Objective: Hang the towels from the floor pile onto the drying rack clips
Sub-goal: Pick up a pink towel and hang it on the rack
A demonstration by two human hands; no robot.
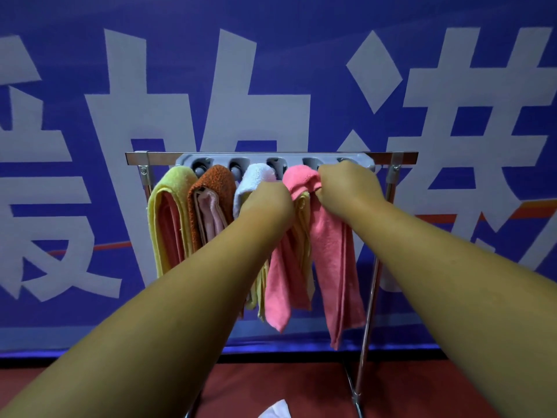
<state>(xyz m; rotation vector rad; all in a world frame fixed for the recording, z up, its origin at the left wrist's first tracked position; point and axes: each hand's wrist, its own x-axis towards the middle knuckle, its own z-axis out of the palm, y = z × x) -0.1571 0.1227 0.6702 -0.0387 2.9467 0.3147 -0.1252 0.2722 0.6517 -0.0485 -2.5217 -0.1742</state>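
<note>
- A metal drying rack (pixel 405 157) stands before a blue banner (pixel 90 86) with large white characters; a grey clip strip (pixel 259 160) runs along its top bar.
- At the strip's left end a yellow towel (pixel 168 206) hangs folded from a clip.
- Just beside it hangs an orange towel (pixel 211 188), then a white towel (pixel 256 176), each bunched at the top.
- The left hand (pixel 266 202) is curled closed against the pink towel's left fold, partly covering the white one.
- The pink towel (pixel 328 251) droops long below the fourth clip, near the strip's right end.
- The right hand (pixel 349 188) pinches its bunched top edge up at the clip.
- The towel looks light, soft and limp; it probably handles best gathered at the top fold, so a thick wad feeds into the clip.
- A scrap of white cloth (pixel 277 411) shows on the red floor (pixel 286 384), bottom edge.
</note>
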